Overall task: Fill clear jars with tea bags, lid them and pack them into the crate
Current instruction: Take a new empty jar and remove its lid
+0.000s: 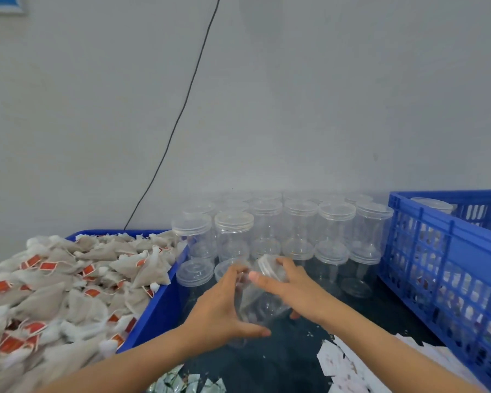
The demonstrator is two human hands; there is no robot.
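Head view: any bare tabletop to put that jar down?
Bare dark tabletop lies below the hands, between the tea bag bin and the paper slips. Behind the held jar, stacked empty jars crowd the table back to the wall, up against the crate.

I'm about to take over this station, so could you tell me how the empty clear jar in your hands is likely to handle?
The jar looks thin, clear and empty, so probably very light. Both the left hand and right hand wrap it, which suggests the smooth wall may be slippery. It is round-sided and tilted, so it would likely roll if laid on the table.
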